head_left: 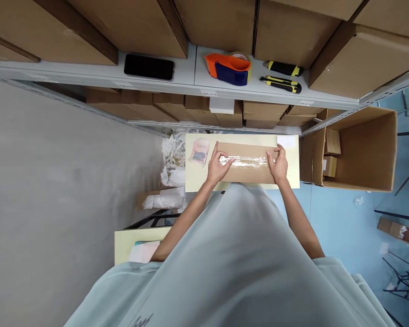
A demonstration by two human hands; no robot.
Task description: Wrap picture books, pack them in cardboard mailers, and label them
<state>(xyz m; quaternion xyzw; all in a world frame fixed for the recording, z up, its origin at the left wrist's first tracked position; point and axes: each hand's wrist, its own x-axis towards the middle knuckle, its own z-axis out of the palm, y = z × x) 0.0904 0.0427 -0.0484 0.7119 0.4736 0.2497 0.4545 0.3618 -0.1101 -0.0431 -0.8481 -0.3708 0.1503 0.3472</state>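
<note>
A flat brown cardboard box point(247, 175) lies on the pale yellow tabletop point(197, 180), a shiny strip of clear tape point(250, 162) running along its middle. My left hand point(218, 167) grips the box's left end, with the thumb on the tape and the fingers bent over the edge. At the right end, my right hand point(278, 165) holds the box between thumb and fingers, its thumb near the end of the tape. A clear pinkish packet point(200, 152) is to the left of the box. Behind my right fingers is a white paper point(286, 141).
On the shelf ahead lie a phone point(149, 67), an orange-and-blue tape dispenser point(229, 69) and box cutters point(282, 85). Brown boxes fill the shelves. A large open carton point(364, 150) with small boxes stands right. Scrap paper point(173, 156) is heaped left of the tabletop, by a grey wall.
</note>
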